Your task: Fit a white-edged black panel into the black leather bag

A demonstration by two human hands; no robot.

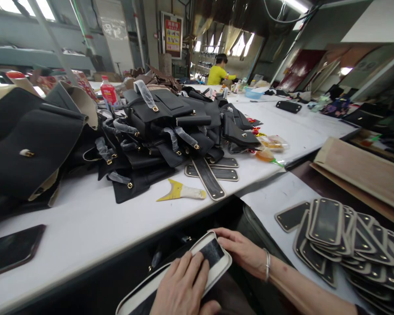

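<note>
In front of me is a bag part (213,257) with a pale border and a dark panel set inside it, tilted over the gap below the table edge. My left hand (184,284) lies across the panel, fingers stretched flat on it and thumb apart toward the near edge. At the far right end, my right hand (241,249) is closed round the rim, with its fingertips on the corner; its thumb is mostly hidden. To the right is a heap of dark, pale-edged panels (326,221) with metal studs.
Black bags (170,109) are piled on the white table (95,245). Closer stand a yellow-and-white cutout (180,191), dark strips (206,178) and a phone (15,249). Behind is a red-labelled bottle (108,92). A person in yellow (216,74) works far back. Brown board (364,170) lies right.
</note>
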